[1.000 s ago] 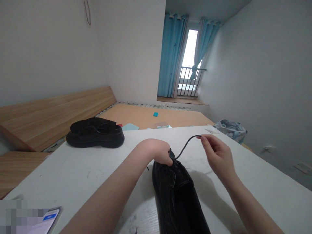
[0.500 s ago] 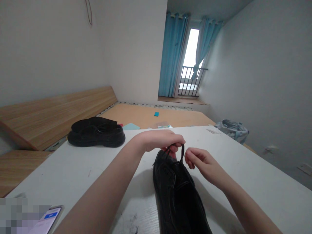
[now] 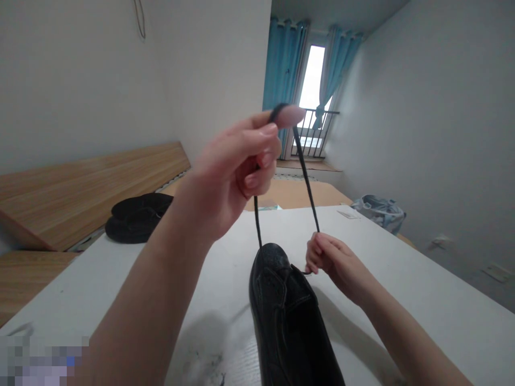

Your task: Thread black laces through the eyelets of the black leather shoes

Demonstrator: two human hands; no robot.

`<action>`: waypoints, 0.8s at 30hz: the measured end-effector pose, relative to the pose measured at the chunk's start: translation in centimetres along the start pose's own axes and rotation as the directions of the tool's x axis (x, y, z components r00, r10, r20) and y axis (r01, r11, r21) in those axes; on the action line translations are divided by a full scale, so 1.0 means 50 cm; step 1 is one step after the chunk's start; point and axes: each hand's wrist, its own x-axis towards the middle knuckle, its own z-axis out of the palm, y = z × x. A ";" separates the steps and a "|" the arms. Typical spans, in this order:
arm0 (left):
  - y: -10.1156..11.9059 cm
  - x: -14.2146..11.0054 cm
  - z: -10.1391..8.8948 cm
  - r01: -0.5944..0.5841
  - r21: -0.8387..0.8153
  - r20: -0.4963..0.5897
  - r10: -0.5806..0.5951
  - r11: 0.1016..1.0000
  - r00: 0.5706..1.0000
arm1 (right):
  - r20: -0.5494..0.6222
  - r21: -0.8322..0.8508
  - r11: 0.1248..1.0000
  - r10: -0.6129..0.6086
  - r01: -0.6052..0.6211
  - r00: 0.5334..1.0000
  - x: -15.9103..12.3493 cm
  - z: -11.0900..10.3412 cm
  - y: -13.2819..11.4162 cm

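Note:
A black leather shoe (image 3: 277,300) rests on the white table, its toe pointing away from me. High above the toe, my left hand (image 3: 241,166) is closed on a black shoelace (image 3: 306,179), which loops over the index finger. One stretch of lace hangs from this hand down toward the shoe's toe. The other stretch slants down to my right hand (image 3: 330,262), which pinches it just right of the shoe. A short piece of lace links the right fingers to the shoe's eyelets. Behind my left forearm, a second black shoe (image 3: 134,217) is partly hidden.
The white table (image 3: 402,289) spreads under everything. A phone, mostly blurred out, lies at the bottom left. Past the far edge are a tan bed surface (image 3: 298,192) and a wooden headboard (image 3: 100,187). A patterned fabric bag (image 3: 378,212) stands beyond the right edge.
My left hand has risen from near the shoe's toe, drawing the lace up in a long loop. My right hand came in from the right to beside the shoe and now pinches the lace there.

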 end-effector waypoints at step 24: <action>-0.126 -0.004 0.052 -0.040 0.944 0.320 -0.879 0.327 0.355 | -0.075 -0.539 0.833 0.104 -0.128 0.992 0.029 -0.042 0.033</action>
